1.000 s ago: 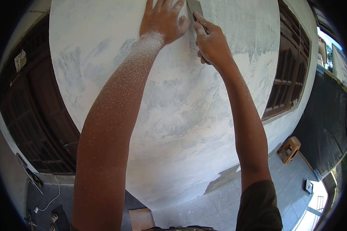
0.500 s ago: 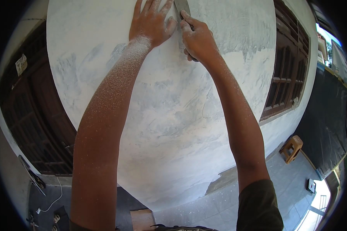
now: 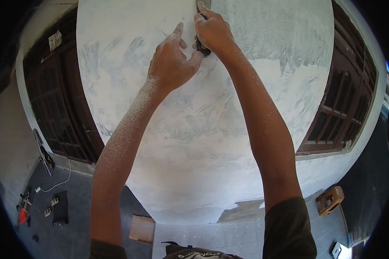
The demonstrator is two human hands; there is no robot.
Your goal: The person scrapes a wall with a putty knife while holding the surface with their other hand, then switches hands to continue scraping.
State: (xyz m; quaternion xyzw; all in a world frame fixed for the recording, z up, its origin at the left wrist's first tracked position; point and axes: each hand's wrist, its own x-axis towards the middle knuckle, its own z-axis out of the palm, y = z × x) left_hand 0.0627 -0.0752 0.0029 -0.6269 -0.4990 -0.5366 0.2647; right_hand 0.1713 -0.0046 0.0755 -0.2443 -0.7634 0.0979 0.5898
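My right hand (image 3: pixel 215 31) grips a scraper (image 3: pixel 203 49), its dark handle end showing below the fist and its metal blade at the top edge of the view, against the white patchy wall (image 3: pixel 181 138). White dust coats the fingers. Just left of the handle is my left hand (image 3: pixel 172 62), empty, with fingers apart and half bent; its thumb tip overlaps the handle's lower end in this view. Dust also covers the left wrist and forearm. Grey smears and rough patches mark the wall around both hands.
Dark wooden shutters (image 3: pixel 337 103) are at the right, and a dark wooden door (image 3: pixel 58 103) at the left. On the floor are a brown stool (image 3: pixel 330 200), a cardboard piece (image 3: pixel 141 228), a white cable (image 3: pixel 65 179) and several small tools.
My left hand has come off the wall, moved down and bent its fingers beside the scraper. The right hand with the scraper is slightly higher in view. The view has shifted.
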